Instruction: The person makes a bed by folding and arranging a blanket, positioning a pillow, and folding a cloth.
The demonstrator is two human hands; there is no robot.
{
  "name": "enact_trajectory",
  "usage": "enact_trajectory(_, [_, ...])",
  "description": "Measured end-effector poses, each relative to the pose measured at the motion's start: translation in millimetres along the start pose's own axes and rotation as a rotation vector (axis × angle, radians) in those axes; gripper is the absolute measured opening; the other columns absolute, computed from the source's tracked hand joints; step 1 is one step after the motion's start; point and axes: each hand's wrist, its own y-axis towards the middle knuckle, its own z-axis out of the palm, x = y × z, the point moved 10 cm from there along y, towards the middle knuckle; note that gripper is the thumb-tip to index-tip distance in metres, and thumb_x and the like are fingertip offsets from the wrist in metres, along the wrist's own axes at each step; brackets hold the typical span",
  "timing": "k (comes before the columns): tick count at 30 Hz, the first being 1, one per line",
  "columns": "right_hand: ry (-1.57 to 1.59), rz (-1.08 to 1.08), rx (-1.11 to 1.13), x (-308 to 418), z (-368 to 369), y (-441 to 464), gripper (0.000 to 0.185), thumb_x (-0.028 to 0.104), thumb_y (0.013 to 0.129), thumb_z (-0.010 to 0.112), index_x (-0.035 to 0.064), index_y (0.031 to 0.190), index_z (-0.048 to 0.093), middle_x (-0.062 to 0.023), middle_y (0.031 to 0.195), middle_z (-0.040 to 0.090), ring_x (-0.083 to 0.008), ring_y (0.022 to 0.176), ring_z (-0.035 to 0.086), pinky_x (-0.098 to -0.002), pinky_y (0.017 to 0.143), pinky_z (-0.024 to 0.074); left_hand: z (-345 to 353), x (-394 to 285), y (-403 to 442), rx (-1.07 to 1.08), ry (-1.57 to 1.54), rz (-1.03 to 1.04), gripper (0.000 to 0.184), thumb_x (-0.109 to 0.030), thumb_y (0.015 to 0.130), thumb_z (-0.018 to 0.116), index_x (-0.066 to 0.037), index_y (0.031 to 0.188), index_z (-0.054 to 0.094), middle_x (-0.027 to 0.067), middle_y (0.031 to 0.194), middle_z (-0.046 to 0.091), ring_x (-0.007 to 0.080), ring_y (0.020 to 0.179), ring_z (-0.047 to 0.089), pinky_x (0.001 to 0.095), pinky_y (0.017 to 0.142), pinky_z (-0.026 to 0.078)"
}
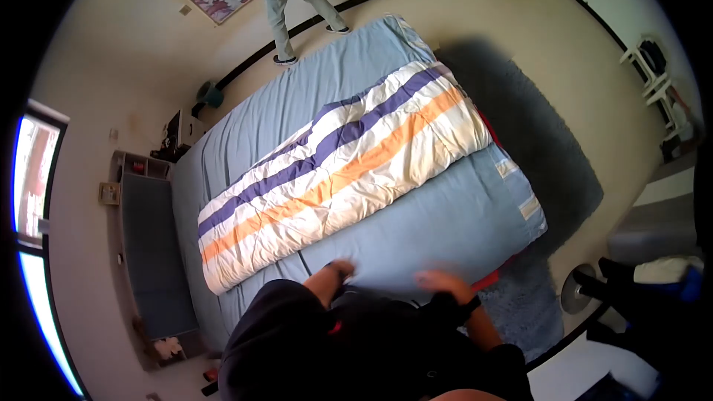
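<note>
A striped quilt, white with purple and orange bands, lies folded into a long strip across the bed. Under it, a light blue sheet covers the mattress. Low in the view, my left hand is over the near side of the bed, just short of the quilt's near edge. Farther right, my right hand is above the sheet by the bed's near edge. Motion smears the fingers of both hands, and nothing can be made out in them. Whether either hand touches the sheet cannot be told.
Another person stands beyond the bed's far side. A grey headboard with shelves is at the left. A dark rug lies past the bed's foot. White chairs and a grey sofa stand at the right.
</note>
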Motion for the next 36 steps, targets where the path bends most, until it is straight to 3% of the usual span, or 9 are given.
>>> enact_trajectory(5, [0.320,0.009,-0.358,112,-79,-60,0.016,0.013,0.078,0.052,0.0053,0.091,0.058,-0.0096,0.062,0.057,-0.0153,0.052,0.052,-0.0283,0.053,0.0419,154,60,-220,-0.039,-0.408,-0.657,0.030,-0.030,0.081,0.050,-0.006,0.096,0.061,0.0130,0.088,0.061,0.0257,0.085,0.058,0.0340,0.072,0.045])
enact_trajectory(9, [0.416,-0.110,-0.515,160,-117,-62,0.011,0.009,0.077,0.050,0.0030,0.072,0.058,-0.0018,0.051,0.047,-0.0081,0.044,0.040,-0.0248,0.044,0.0329,246,-49,-290,0.053,0.021,-0.406,0.030,-0.028,0.080,0.051,-0.004,0.094,0.062,0.0106,0.089,0.062,0.0223,0.088,0.058,0.0314,0.074,0.045])
enact_trajectory(13, [0.771,-0.161,-0.423,152,-89,-27,0.011,0.006,0.078,0.048,0.0020,0.071,0.056,0.0058,0.052,0.042,-0.0029,0.046,0.032,-0.0212,0.044,0.0274,243,-141,-320,-0.457,-1.031,-0.807,0.027,-0.026,0.076,0.051,-0.003,0.084,0.062,0.0147,0.081,0.062,0.0215,0.078,0.060,0.0336,0.066,0.046])
enact_trajectory(15, [0.587,-0.101,-0.375,172,-71,-19,0.011,0.005,0.078,0.048,0.0015,0.071,0.056,0.0053,0.052,0.041,-0.0027,0.047,0.032,-0.0211,0.044,0.0276,223,-175,-367,-0.392,-1.212,-1.074,0.028,-0.024,0.071,0.052,0.000,0.081,0.062,0.0183,0.078,0.062,0.0273,0.074,0.061,0.0359,0.062,0.046])
enact_trajectory(18, [0.315,-0.121,-0.311,215,-42,-12,0.009,0.005,0.078,0.048,0.0007,0.076,0.055,0.0043,0.052,0.040,-0.0032,0.049,0.033,-0.0207,0.045,0.0281,273,-164,-307,-0.632,-1.244,-0.651,0.035,-0.028,0.072,0.053,0.001,0.089,0.062,0.0175,0.090,0.062,0.0288,0.085,0.059,0.0366,0.074,0.046])
enact_trajectory(21, [0.095,-0.084,-0.114,228,22,11,0.013,0.009,0.079,0.049,0.0005,0.086,0.056,0.0025,0.056,0.044,-0.0055,0.050,0.039,-0.0214,0.049,0.0351,346,-149,-230,-0.419,-1.252,-0.517,0.037,-0.029,0.077,0.050,-0.001,0.100,0.059,0.0155,0.101,0.060,0.0268,0.094,0.057,0.0355,0.081,0.044])
enact_trajectory(28, [-0.047,0.293,0.450,108,248,68,0.022,0.018,0.079,0.046,0.0052,0.092,0.059,-0.0078,0.070,0.061,-0.0163,0.063,0.059,-0.0299,0.058,0.0469,359,-157,-312,-1.058,-1.279,-0.334,0.034,-0.029,0.082,0.046,-0.008,0.107,0.054,0.0139,0.103,0.059,0.0306,0.098,0.054,0.0366,0.085,0.043])
enact_trajectory(34, [-0.929,0.010,0.715,93,337,104,0.032,0.027,0.076,0.046,0.0076,0.097,0.060,-0.0145,0.095,0.062,-0.0287,0.087,0.059,-0.0383,0.075,0.0452,642,-213,-426,-1.085,-1.756,-1.630,0.031,-0.022,0.078,0.044,-0.006,0.100,0.058,0.0215,0.096,0.059,0.0339,0.090,0.057,0.0399,0.079,0.045])
enact_trajectory(36, [-0.951,0.215,0.646,98,344,136,0.034,0.025,0.069,0.052,0.0048,0.093,0.063,-0.0200,0.099,0.060,-0.0317,0.092,0.058,-0.0409,0.078,0.0456,749,-235,-392,-0.757,-1.569,-1.545,0.020,-0.018,0.078,0.047,-0.001,0.084,0.056,0.0199,0.081,0.061,0.0315,0.075,0.061,0.0409,0.062,0.049])
